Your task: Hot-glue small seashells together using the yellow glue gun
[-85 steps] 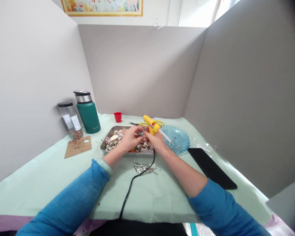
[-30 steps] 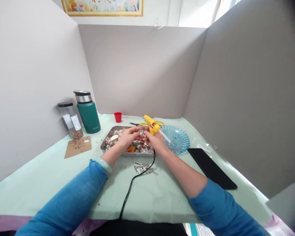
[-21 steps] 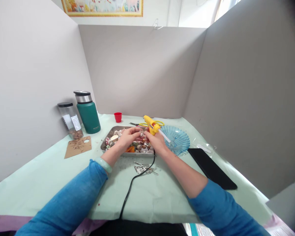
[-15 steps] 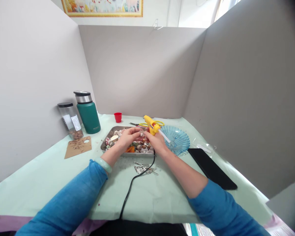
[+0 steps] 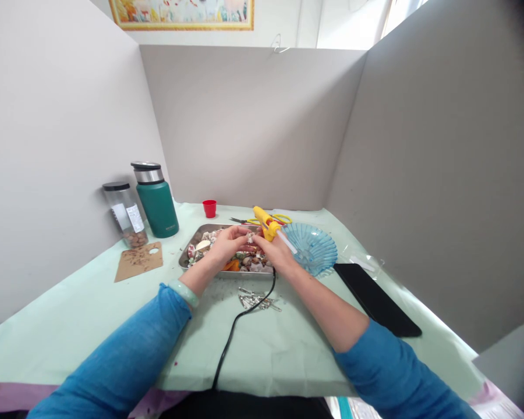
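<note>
Nearest, a black cable (image 5: 233, 329) is running from the front edge of the green-covered counter (image 5: 297, 355) toward the right hand, crossing a loose pile of silver metal clips (image 5: 257, 300). Off to the right, a long black slab (image 5: 375, 297) is lying flat.

Beyond the clips, the left hand (image 5: 229, 248) is pinching a small whitish piece (image 5: 250, 237) — probably a shell — at its fingertips, above a steel tray (image 5: 227, 276) of mixed seashells (image 5: 203, 247). The right hand (image 5: 276, 251) is closing its grip around a yellow hot-glue gun (image 5: 268, 226), a glue stick (image 5: 287, 242) jutting out behind; its fingertips are meeting or nearly meeting the piece, though which is hard to tell.

The work is looking partway along: one piece is getting attention, while many shells and clips are lying loose and apparently waiting. No joined piece is showing clearly — whether glue is on this one cannot be told.

Beside the tray, a blue fluted plate (image 5: 321, 247) is sitting to the right, and a brown card (image 5: 140, 262) with dark crumbs to the left. Farther back, a lidded jar (image 5: 124, 212), a green bottle (image 5: 158, 206), yellow-handled scissors (image 5: 284, 219) and a red cup (image 5: 209, 208) are standing or lying about.
</note>
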A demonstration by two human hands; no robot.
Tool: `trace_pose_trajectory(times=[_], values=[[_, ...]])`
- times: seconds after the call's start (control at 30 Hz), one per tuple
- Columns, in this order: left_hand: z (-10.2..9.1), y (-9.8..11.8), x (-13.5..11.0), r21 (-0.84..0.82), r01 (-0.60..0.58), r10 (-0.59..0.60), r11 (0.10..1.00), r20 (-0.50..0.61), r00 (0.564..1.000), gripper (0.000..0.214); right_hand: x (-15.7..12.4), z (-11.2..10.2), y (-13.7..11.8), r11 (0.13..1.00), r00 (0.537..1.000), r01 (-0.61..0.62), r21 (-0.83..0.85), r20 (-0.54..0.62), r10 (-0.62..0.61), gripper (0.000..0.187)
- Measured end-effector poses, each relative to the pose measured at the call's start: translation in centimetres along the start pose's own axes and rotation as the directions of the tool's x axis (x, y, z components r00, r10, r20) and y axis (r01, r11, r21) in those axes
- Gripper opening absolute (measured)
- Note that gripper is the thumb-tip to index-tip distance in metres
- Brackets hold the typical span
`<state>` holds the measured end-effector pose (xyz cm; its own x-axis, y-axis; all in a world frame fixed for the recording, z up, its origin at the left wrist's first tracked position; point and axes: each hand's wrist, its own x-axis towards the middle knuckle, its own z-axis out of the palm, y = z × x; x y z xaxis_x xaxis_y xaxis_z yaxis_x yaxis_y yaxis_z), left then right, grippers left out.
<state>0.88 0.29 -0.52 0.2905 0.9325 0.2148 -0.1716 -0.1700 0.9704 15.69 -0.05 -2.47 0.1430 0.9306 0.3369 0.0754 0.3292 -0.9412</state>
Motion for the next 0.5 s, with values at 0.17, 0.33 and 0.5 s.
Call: trace_pose_trajectory(times=[0.17,0.33,0.5], values=[[0.02,0.19,-0.16,0.020,-0.016,0.015,1.000,0.033,0.999,0.029,0.01,-0.04,0.04,0.999,0.999,0.033,-0.025,-0.001,-0.033,0.024],[-0.08,0.07,-0.09,0.042,-0.015,0.013,0.999,0.044,0.999,0.030,0.06,-0.03,0.15,0.999,0.999,0.031,-0.025,0.014,-0.031,0.026],[0.00,-0.02,-0.08,0.056,-0.030,0.028,0.998,0.036,0.999,0.035,-0.04,0.09,-0.01,1.000,1.000,0.000,-0.005,0.010,0.000,0.025]])
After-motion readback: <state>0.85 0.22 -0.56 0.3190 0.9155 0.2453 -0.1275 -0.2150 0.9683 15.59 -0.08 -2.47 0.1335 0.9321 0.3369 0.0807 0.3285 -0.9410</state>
